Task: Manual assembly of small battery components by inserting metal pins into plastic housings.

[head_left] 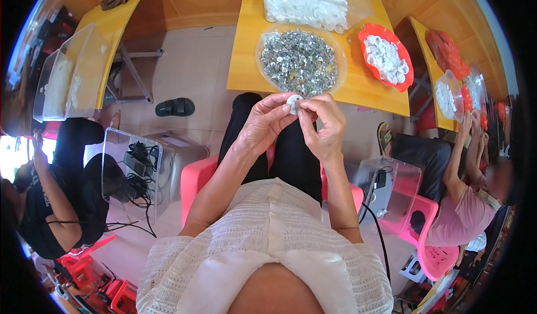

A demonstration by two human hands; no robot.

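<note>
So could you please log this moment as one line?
left hand + right hand: pinching small white disc | over lap | tray of metal parts ahead

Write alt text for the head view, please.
Both hands, left hand and right hand, pinch one small white disc above the lap. Ahead, a yellow table holds a clear tray of metal parts and a red tray of white discs.

red basket (pixel 408 68) of white caps | black sandal (pixel 175 107) on floor | pink chair (pixel 434 255) at right
</note>
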